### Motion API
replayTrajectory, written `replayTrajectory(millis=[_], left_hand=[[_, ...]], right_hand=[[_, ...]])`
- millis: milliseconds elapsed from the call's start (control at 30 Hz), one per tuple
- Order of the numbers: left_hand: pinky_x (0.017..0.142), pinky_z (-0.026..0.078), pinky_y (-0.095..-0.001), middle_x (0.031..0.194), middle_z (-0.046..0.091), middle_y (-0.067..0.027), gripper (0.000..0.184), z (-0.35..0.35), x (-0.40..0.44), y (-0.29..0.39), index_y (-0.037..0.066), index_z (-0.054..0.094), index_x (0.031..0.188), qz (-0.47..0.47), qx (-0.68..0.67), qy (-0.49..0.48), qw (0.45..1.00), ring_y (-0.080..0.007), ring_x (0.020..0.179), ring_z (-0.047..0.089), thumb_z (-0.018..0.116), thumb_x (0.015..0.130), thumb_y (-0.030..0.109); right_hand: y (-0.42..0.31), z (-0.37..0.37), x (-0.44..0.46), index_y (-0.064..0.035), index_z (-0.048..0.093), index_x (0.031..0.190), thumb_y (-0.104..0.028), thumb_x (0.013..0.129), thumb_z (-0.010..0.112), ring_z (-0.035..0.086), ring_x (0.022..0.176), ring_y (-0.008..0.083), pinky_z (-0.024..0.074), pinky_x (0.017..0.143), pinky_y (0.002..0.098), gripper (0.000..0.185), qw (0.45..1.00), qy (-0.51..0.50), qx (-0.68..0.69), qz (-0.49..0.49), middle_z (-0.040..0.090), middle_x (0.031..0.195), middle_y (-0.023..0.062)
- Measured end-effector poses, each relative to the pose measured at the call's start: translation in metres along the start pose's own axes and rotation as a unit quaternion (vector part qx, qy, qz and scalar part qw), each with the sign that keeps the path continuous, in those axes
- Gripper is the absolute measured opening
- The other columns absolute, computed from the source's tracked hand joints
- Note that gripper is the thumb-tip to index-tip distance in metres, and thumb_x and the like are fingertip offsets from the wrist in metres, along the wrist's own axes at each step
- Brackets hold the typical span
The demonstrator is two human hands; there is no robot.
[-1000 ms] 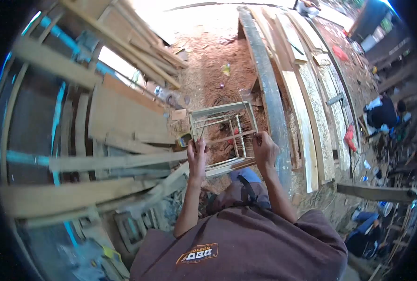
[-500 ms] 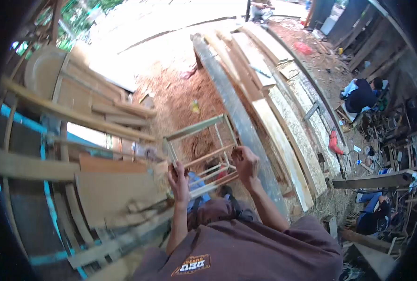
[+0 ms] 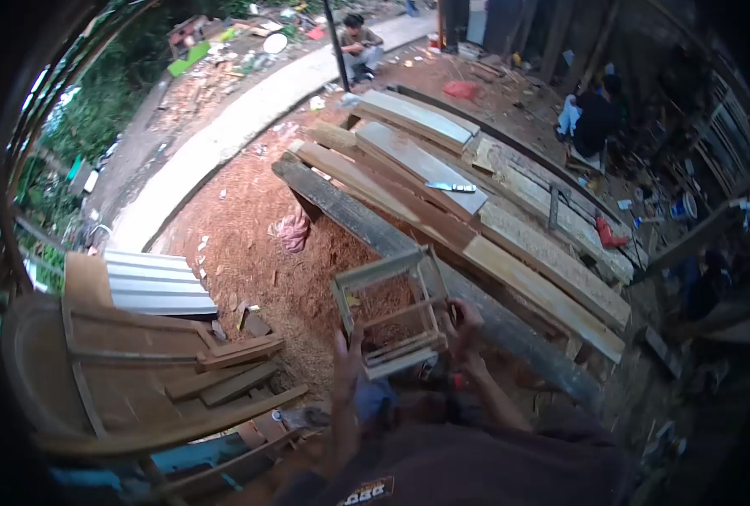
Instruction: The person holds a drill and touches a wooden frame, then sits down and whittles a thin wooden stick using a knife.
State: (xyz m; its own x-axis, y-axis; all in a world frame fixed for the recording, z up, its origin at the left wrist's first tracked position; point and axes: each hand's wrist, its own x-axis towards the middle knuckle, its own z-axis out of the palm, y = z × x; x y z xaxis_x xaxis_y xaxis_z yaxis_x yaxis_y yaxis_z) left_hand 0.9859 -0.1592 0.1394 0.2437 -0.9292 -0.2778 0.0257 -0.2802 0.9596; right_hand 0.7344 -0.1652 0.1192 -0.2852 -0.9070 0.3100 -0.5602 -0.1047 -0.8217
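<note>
With the clock centred on the bench (image 3: pixel 337 200), 12 at the top of the view, a dark beam (image 3: pixel 514 325) edges it from 10 round to 5. Planks (image 3: pixel 425 221) lie side by side across it, dusted with shavings towards 2 and 3. Near 11, on a pale board (image 3: pixel 408 156), rests a slim blue-and-white tool (image 3: pixel 452 186). A dark bracket (image 3: pixel 553 207) lies between 2 and 3, a red tool (image 3: pixel 608 232) at 3.

The ground (image 3: pixel 248 228) is reddish, strewn with chips. On it a pink bag (image 3: pixel 291 230) lies at 9, a red bag (image 3: pixel 461 89) at 12, pale litter (image 3: pixel 222 194) beyond 9.
</note>
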Motion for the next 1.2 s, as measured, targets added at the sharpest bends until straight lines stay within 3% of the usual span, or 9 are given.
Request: replayTrajectory(millis=[167, 300, 467, 567, 700, 867, 1000, 1033, 1200], left_hand=[[0.047, 0.035, -0.0217, 0.065, 0.047, 0.0033, 0.028, -0.047, 0.083, 0.063, 0.008, 0.052, 0.112, 0.003, -0.024, -0.107, 0.994, -0.0040, 0.055, 0.045, 0.055, 0.104, 0.035], [0.047, 0.031, -0.0229, 0.070, 0.045, 0.0062, 0.029, -0.038, 0.102, 0.124, 0.009, 0.050, 0.110, 0.036, -0.076, -0.143, 0.986, -0.0034, 0.054, 0.039, 0.054, 0.105, 0.036], [0.052, 0.033, -0.0242, 0.070, 0.045, 0.0054, 0.032, -0.022, 0.143, 0.115, 0.009, 0.051, 0.099, -0.005, -0.006, -0.244, 0.970, -0.0045, 0.059, 0.041, 0.054, 0.104, 0.041], [0.056, 0.035, -0.0241, 0.070, 0.047, 0.0045, 0.034, -0.012, 0.152, 0.120, 0.008, 0.052, 0.092, -0.022, 0.052, -0.312, 0.949, -0.0052, 0.062, 0.043, 0.057, 0.103, 0.040], [0.063, 0.042, -0.0225, 0.082, 0.059, 0.0020, 0.033, 0.003, 0.164, 0.123, 0.003, 0.058, 0.115, 0.044, 0.104, -0.407, 0.907, -0.0048, 0.073, 0.052, 0.065, 0.100, 0.031], [0.071, 0.047, -0.0216, 0.097, 0.065, -0.0005, 0.057, 0.047, 0.179, 0.124, -0.002, 0.048, 0.143, 0.049, 0.045, -0.437, 0.897, -0.0049, 0.082, 0.057, 0.070, 0.097, 0.021], [0.085, 0.050, -0.0253, 0.111, 0.067, -0.0064, 0.057, 0.101, 0.198, 0.117, -0.006, 0.046, 0.144, 0.031, 0.023, -0.447, 0.894, -0.0100, 0.097, 0.061, 0.068, 0.097, 0.017], [0.096, 0.048, -0.0288, 0.123, 0.065, -0.0108, 0.056, 0.117, 0.205, 0.117, -0.006, 0.045, 0.145, 0.010, 0.016, -0.460, 0.888, -0.0139, 0.110, 0.061, 0.065, 0.098, 0.015], [0.107, 0.041, -0.0318, 0.140, 0.056, -0.0136, 0.058, 0.215, 0.229, 0.109, -0.004, 0.040, 0.149, 0.000, 0.003, -0.503, 0.864, -0.0179, 0.127, 0.053, 0.062, 0.099, 0.017]], right_hand=[[-0.092, 0.049, 0.039, -0.0029, 0.067, 0.101, -0.007, 0.081, 0.073, 0.065, 0.080, 0.0319, 0.0521, 0.073, 0.0404, 0.021, 0.995, 0.067, -0.033, 0.059, 0.065, 0.089, 0.0142], [-0.132, 0.054, 0.055, -0.0018, 0.066, 0.101, -0.008, 0.084, 0.071, 0.065, 0.079, 0.0315, 0.0519, 0.072, 0.0395, 0.019, 0.988, 0.129, -0.046, 0.073, 0.065, 0.088, 0.0148], [-0.151, 0.040, 0.049, -0.0025, 0.066, 0.103, -0.008, 0.086, 0.068, 0.066, 0.081, 0.0303, 0.0518, 0.072, 0.0379, 0.019, 0.969, 0.198, -0.074, 0.127, 0.066, 0.090, 0.0157], [-0.137, 0.040, 0.043, -0.0032, 0.066, 0.102, -0.004, 0.083, 0.068, 0.066, 0.082, 0.0310, 0.0527, 0.073, 0.0389, 0.018, 0.951, 0.274, -0.093, 0.112, 0.066, 0.090, 0.0153], [-0.122, 0.034, 0.036, -0.0039, 0.066, 0.097, -0.001, 0.082, 0.068, 0.066, 0.080, 0.0305, 0.0526, 0.072, 0.0390, 0.015, 0.933, 0.325, -0.112, 0.110, 0.065, 0.088, 0.0142], [-0.108, 0.021, 0.052, -0.0046, 0.066, 0.094, -0.001, 0.083, 0.068, 0.065, 0.078, 0.0283, 0.0519, 0.068, 0.0371, 0.012, 0.907, 0.376, -0.134, 0.131, 0.064, 0.085, 0.0126], [-0.076, 0.001, 0.085, -0.0050, 0.066, 0.094, -0.002, 0.084, 0.068, 0.063, 0.072, 0.0259, 0.0506, 0.064, 0.0363, 0.011, 0.889, 0.407, -0.172, 0.118, 0.063, 0.084, 0.0117], [-0.059, -0.005, 0.095, -0.0049, 0.066, 0.094, -0.002, 0.084, 0.068, 0.063, 0.072, 0.0256, 0.0507, 0.064, 0.0363, 0.011, 0.885, 0.414, -0.176, 0.118, 0.063, 0.084, 0.0115], [0.011, -0.044, 0.150, -0.0035, 0.067, 0.095, -0.001, 0.085, 0.068, 0.067, 0.077, 0.0262, 0.0545, 0.068, 0.0352, 0.011, 0.869, 0.442, -0.159, 0.156, 0.065, 0.088, 0.0122]])
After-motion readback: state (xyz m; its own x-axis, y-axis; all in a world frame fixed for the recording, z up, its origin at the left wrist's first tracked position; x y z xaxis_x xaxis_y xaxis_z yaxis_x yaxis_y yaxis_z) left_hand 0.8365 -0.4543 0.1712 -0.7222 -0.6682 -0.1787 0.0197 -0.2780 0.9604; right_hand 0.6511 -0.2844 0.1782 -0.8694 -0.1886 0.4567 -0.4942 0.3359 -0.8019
